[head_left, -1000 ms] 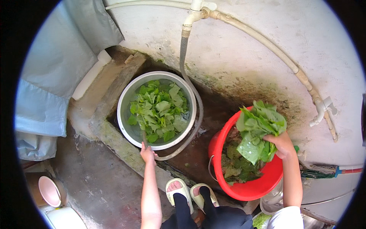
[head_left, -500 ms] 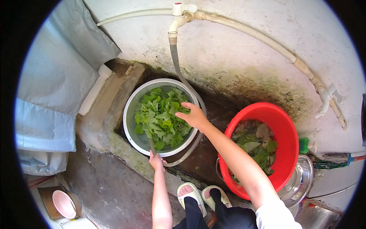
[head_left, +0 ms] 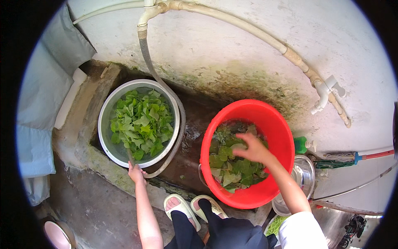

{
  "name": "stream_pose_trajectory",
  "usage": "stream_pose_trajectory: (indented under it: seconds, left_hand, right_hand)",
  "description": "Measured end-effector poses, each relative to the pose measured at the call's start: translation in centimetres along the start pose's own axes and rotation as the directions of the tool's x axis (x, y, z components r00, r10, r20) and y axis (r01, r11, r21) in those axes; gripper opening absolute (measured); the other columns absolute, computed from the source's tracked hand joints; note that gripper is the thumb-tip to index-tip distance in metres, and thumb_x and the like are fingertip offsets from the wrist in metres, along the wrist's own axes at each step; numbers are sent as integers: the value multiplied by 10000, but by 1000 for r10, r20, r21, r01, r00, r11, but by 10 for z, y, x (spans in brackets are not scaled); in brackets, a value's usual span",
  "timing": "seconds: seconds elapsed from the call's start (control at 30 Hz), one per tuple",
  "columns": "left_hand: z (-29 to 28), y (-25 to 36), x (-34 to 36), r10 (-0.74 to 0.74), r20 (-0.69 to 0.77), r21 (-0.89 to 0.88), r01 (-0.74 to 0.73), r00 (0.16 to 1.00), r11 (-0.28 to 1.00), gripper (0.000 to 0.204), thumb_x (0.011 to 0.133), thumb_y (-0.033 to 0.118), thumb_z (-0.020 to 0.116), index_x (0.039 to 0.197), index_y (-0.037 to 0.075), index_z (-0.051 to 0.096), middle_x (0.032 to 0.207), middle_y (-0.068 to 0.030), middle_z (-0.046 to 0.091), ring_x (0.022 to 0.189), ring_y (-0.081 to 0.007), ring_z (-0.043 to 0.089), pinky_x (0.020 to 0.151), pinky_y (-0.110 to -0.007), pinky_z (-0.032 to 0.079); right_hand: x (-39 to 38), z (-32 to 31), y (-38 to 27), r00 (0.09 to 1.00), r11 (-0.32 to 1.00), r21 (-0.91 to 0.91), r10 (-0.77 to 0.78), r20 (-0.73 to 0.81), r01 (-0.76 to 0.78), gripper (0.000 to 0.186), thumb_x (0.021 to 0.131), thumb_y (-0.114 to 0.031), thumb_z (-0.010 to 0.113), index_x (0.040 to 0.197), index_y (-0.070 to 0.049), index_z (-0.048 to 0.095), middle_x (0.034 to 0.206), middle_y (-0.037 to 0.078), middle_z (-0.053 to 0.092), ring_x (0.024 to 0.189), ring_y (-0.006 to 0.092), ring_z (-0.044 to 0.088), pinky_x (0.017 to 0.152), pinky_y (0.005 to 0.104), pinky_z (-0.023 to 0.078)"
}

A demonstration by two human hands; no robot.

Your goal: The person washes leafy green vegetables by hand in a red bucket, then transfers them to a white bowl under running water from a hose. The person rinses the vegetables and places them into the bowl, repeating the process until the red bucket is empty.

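My left hand [head_left: 136, 172] grips the grey hose [head_left: 168, 159] at the near rim of the metal basin [head_left: 106, 98], the hose's end pointing into the basin. Green leaves [head_left: 142, 121] are heaped in water inside the basin. My right hand [head_left: 253, 147] hangs inside the red bucket [head_left: 278, 130], open with fingers spread, over darker wet leaves [head_left: 232, 174] lying in water there.
A wall tap [head_left: 325, 91] and pipes [head_left: 232, 23] run above. At right are a green bottle [head_left: 299, 144], a mop [head_left: 338, 161] and steel bowls [head_left: 304, 178]. A grey sheet [head_left: 39, 120] hangs left. A concrete ledge [head_left: 99, 159] edges the wet trough, beside my feet.
My right hand first carried a bunch of leaves from the bucket to the basin and let them go, then moved back right into the bucket. My left hand stays on the hose.
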State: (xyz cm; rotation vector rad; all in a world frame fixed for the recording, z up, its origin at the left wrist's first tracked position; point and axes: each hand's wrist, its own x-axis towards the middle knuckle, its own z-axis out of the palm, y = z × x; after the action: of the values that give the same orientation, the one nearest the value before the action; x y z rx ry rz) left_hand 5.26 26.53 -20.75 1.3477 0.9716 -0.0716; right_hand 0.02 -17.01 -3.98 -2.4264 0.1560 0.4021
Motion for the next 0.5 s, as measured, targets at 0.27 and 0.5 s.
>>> stream_pose_trajectory:
  seconds: [0.27,0.5]
  left_hand:
    - [-1,3,-3,3,-6,-5,-3,1000,1000,605,789,15,413,1361,127,252,510,0,377,344,-118,362,342,-274,369]
    - [-14,8,4,-6,-24,19,6,1000,1000,613,787,19,419,1363,134,246,494,3,358,351,-118,360,346,-273,367]
  right_hand:
    - [-25,123,30,663,782,-497,602,446,-376,969,604,-520,685,1333,-68,235,1340,191,261,1171,407,350,909,538,342]
    - [-19,135,11,699,791,-447,594,399,-418,503,677,-204,635,1129,-18,517,1129,203,505,1043,333,501,839,393,442]
